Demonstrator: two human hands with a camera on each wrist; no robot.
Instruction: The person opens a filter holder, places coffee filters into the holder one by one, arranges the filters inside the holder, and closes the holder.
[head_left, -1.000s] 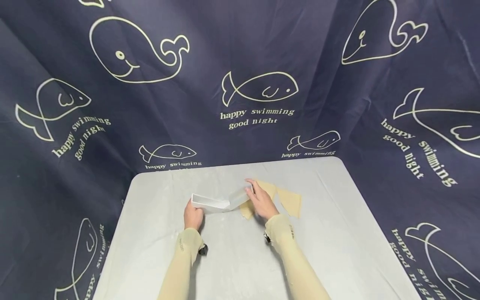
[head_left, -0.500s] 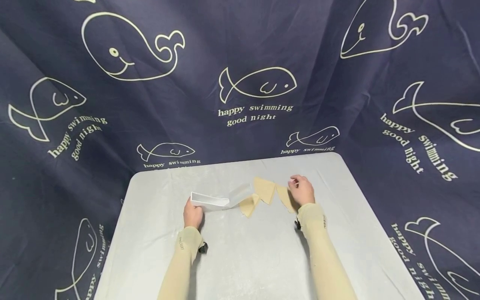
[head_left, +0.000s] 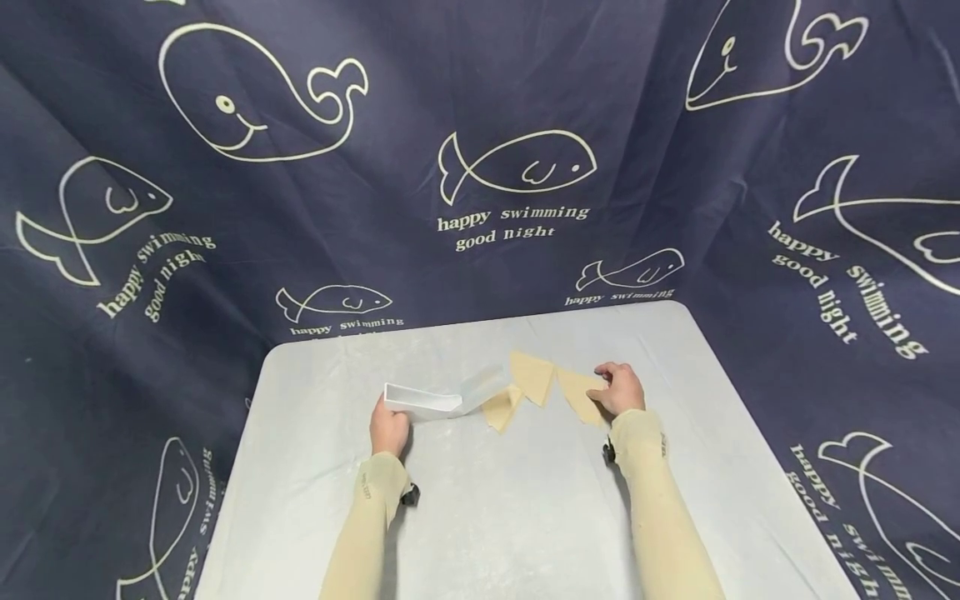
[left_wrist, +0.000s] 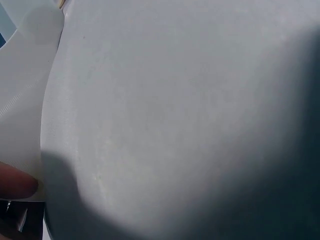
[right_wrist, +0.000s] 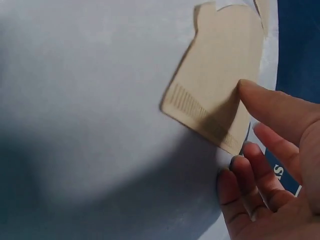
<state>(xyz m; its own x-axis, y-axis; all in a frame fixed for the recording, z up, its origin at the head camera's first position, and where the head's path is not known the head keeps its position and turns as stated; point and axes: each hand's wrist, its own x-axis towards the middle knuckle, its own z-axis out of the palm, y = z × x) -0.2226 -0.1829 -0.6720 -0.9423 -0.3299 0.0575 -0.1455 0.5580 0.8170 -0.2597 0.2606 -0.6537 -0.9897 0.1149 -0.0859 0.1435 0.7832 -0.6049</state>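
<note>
My left hand [head_left: 390, 429] grips the left end of a shallow white box [head_left: 423, 404], its long opening facing up. A translucent flap [head_left: 480, 387] spreads from its right end. In the left wrist view, a fingertip [left_wrist: 17, 182] presses the white wall. My right hand [head_left: 622, 389] is at the rightmost tan paper coffee filter [head_left: 579, 396], which has a crimped edge. In the right wrist view my thumb [right_wrist: 260, 95] touches that filter's face near one side, while the other fingers are loosely bent beyond its edge.
Two more tan filters, a middle one [head_left: 532, 377] and a lower one [head_left: 502, 408], lie beside the flap, the lower one partly overlapped by it. The pale table [head_left: 487, 517] has rounded far corners, and a dark blue curtain [head_left: 517, 92] hangs close behind and at both sides.
My right hand has let go of the box's flap and moved right to the outermost filter, its thumb now on it. The left hand keeps its hold on the box.
</note>
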